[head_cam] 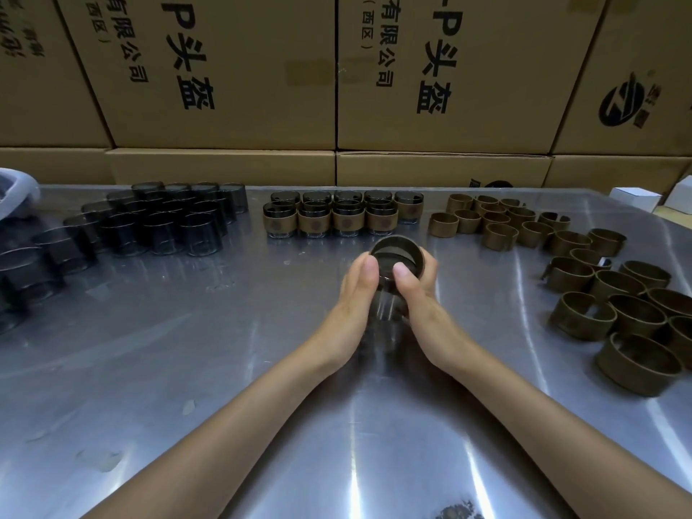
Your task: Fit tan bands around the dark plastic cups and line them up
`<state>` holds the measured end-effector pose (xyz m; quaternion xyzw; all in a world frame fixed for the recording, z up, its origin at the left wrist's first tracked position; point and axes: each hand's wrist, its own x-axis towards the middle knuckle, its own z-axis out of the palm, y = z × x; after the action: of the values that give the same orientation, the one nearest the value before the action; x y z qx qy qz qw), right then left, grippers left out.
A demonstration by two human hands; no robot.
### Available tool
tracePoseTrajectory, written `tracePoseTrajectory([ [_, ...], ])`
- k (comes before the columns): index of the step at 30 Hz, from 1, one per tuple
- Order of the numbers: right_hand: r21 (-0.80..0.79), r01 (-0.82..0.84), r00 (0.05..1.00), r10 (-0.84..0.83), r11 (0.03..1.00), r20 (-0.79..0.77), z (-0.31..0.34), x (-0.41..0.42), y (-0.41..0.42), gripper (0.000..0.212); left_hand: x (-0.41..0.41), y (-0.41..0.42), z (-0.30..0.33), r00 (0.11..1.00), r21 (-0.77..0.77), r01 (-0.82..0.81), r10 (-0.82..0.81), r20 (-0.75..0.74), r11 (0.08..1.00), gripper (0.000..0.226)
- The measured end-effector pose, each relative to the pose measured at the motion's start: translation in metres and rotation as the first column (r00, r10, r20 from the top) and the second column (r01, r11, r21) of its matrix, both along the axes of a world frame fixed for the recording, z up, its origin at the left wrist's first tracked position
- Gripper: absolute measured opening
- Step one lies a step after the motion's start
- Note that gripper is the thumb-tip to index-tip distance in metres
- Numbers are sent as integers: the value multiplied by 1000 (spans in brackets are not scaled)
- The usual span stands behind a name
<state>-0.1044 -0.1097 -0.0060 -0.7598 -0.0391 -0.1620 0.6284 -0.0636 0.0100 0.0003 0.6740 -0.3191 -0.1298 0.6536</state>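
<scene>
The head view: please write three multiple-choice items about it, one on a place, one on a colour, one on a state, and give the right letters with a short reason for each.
1. Where do the loose tan bands lie on the metal table?
A. on the right
B. on the left
C. at the near edge

2. What colour are the bare cups on the left?
A. white
B. dark and see-through
C. red

3. What are the two hands doing?
A. resting flat on the table
B. holding one cup with a band between them
C. lifting a cardboard box

Answers:
1 A: the bands are spread over the right side, beside the banded cups in the middle.
2 B: they look smoky dark.
3 B: the left hand and right hand grip the held cup, with a band at its far end.
</scene>
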Motion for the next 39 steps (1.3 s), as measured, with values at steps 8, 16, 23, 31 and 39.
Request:
tracePoseTrajectory([
  [8, 112, 48, 989, -63, 993, 134, 11, -1, 16, 92, -7, -5, 7, 976, -229, -69, 18, -216, 971, 79],
  [16, 161, 73, 976, -103, 984, 192, 19, -7, 22, 85, -18, -7, 10, 978, -317, -150, 93, -187, 936, 79],
  [23, 304, 74, 978, -129, 950, 164, 23, -9, 25, 62, -15, -11, 10, 963, -363, -200, 113, -246, 910, 66],
  [31, 479, 58, 985, -129, 876, 117, 15, -2, 17, 45, -11, -10, 8, 935, -334, -237, 120, -334, 912, 64],
  [39, 513, -56, 973, 161, 856, -163, 21, -4, 6, 58, 1, 3, 12, 938, -297, -277, 190, -290, 914, 56],
])
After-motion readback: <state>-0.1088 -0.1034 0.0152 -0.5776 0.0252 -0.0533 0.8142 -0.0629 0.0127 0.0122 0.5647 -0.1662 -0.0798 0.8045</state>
